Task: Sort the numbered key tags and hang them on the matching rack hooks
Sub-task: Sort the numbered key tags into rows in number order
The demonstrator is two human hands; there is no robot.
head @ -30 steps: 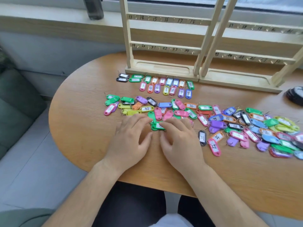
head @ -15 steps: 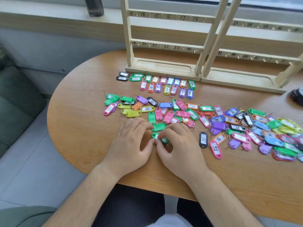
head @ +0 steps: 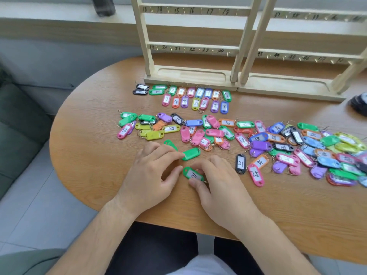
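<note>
A green key tag with its label up, reading about 10, lies on the wooden table near me. My right hand pinches its right end between thumb and fingers. My left hand rests beside it, its index fingertip touching a second green tag, label down. A third green tag peeks out behind its fingers. Two rows of sorted tags, numbered 1 to 9, lie before the left wooden rack. The right rack stands beside it. No tags hang on the visible hooks.
A long heap of mixed coloured tags runs from mid-table to the right edge. A black tag marked 31 lies just right of my right hand. A dark object sits at far right, a dark bottle on the sill.
Both hands drew green tags out of the heap toward me. One tag now lies label up in my right hand's pinch, and another has slid free near my left index finger.
</note>
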